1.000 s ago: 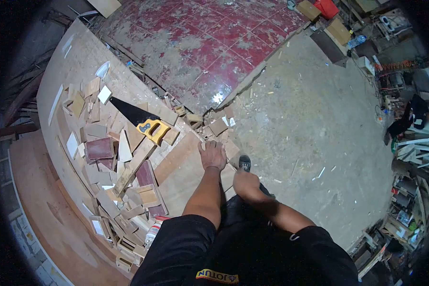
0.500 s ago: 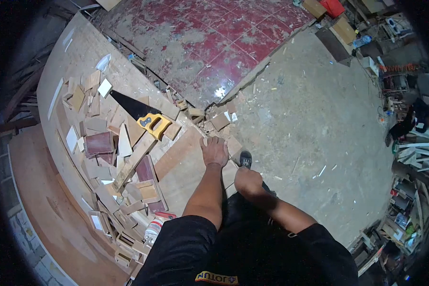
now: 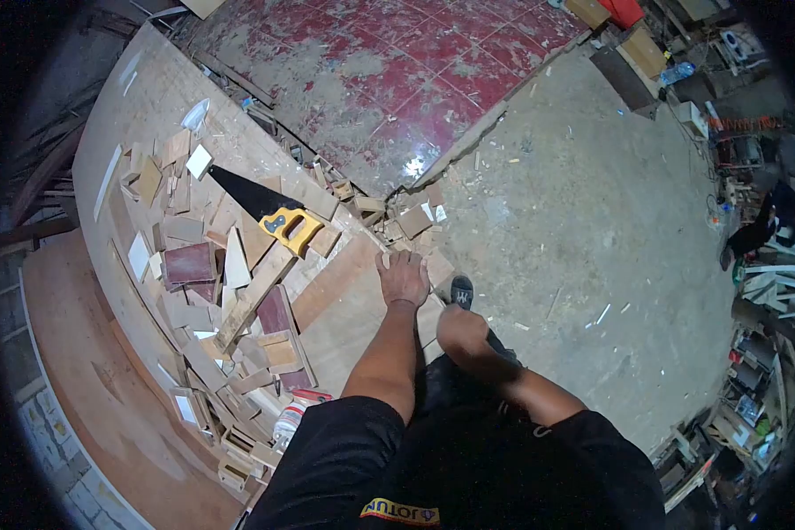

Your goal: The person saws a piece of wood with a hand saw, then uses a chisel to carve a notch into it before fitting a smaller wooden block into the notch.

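My left hand (image 3: pixel 404 277) lies palm down on a pale wooden board (image 3: pixel 344 331) near the workbench's edge, its fingers spread forward. Beside it, my right hand (image 3: pixel 462 331) is closed in a fist just off that edge; whatever it holds, if anything, is hidden under the fingers. A reddish-brown wood strip (image 3: pixel 334 284) runs to the left of my left hand. Farther left rests a hand saw (image 3: pixel 292 231) with a yellow handle and black blade, touched by neither hand.
Wood offcuts (image 3: pixel 189 263) cover the left part of the workbench (image 3: pixel 155 84). A white and red container (image 3: pixel 287 426) stands near my left sleeve. My shoe (image 3: pixel 461 291) shows on the concrete floor (image 3: pixel 592 230). Tools and scrap line the right side, where a dark-clothed person (image 3: pixel 773 221) is partly visible.
The whole view has shifted slightly. My right hand has moved a little against the board's edge, still closed. My left hand stays in place on the board.
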